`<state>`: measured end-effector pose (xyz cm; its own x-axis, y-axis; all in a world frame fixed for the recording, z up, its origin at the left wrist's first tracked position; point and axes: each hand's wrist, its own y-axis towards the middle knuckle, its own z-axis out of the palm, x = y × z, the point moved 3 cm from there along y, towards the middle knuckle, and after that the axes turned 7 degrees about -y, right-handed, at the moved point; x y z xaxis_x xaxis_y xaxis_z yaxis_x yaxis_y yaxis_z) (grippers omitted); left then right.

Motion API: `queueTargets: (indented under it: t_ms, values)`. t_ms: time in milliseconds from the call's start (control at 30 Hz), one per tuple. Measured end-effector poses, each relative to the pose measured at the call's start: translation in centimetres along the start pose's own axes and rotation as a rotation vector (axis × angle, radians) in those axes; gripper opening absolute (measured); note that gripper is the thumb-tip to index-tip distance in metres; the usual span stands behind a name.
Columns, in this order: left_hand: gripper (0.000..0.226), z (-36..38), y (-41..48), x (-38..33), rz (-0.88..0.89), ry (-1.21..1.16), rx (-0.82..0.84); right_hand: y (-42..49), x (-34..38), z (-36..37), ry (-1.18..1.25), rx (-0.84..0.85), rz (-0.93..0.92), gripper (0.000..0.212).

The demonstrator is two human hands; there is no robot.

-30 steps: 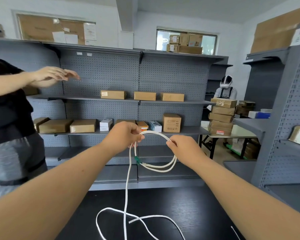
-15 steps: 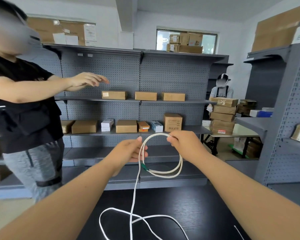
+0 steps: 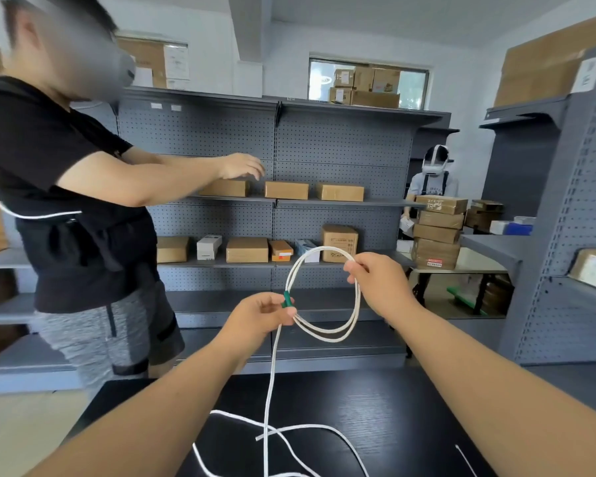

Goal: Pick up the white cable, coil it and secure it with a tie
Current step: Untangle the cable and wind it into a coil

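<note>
The white cable point(image 3: 327, 333) forms a two-turn loop held up in front of me, above a black table point(image 3: 375, 418). My left hand point(image 3: 258, 316) pinches the loop at its left side, just below a green tip point(image 3: 287, 299) on the cable. My right hand point(image 3: 381, 285) grips the loop's upper right. From my left hand the free length hangs straight down and lies in loose curves on the table. A thin white tie point(image 3: 466, 460) lies on the table at the lower right.
A person in a black shirt point(image 3: 62, 187) stands close on the left, reaching over grey shelving point(image 3: 341, 160) that holds cardboard boxes. Another person stands far back behind a stack of boxes point(image 3: 437, 232). A grey shelf unit point(image 3: 572, 235) flanks the right.
The view has swung left and the person in black has stepped further into view. My left hand has dropped lower on the loop while my right hand stayed at its top right.
</note>
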<state>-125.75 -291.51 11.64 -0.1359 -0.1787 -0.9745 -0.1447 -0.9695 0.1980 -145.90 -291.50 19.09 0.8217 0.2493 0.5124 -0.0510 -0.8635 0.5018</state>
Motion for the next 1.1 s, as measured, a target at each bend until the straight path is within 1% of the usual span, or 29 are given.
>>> queueTargets:
  t_ms: [100,233,367,567,700,800,967,1033,1100]
  values:
    - [0.005,0.0,0.3,-0.3,0.020,-0.045,-0.031,-0.3,-0.4,0.5,0.108,0.003,0.053,0.022]
    - [0.008,-0.2,0.6,-1.2,0.067,-0.039,-0.067,-0.9,-0.9,1.2,0.171,0.038,0.122,0.019]
    - [0.010,-0.7,0.8,-2.8,0.145,0.041,-0.081,-1.3,-1.1,1.8,0.224,0.117,0.176,0.019]
    - [0.008,-1.2,1.0,-5.3,0.161,0.228,-0.009,-1.5,-0.3,2.1,0.250,0.178,0.118,0.015]
    - [0.010,-1.3,0.9,-5.9,0.136,0.325,0.020,-1.2,0.8,1.7,0.231,0.148,0.040,0.016]
    - [0.006,-1.6,0.7,-5.5,0.112,0.209,-0.007,-1.0,1.3,1.5,0.223,0.114,0.013,0.017]
    - [0.011,-1.4,0.4,-4.2,0.074,0.013,-0.060,-1.1,1.9,1.9,0.223,0.084,-0.016,0.017]
    - [0.010,-1.2,0.2,-4.1,0.064,-0.026,-0.062,-1.1,2.0,1.8,0.218,0.068,-0.028,0.017]
    - [0.009,-1.3,0.2,-4.1,0.056,0.003,-0.060,-1.0,2.0,1.7,0.200,0.055,-0.044,0.017]
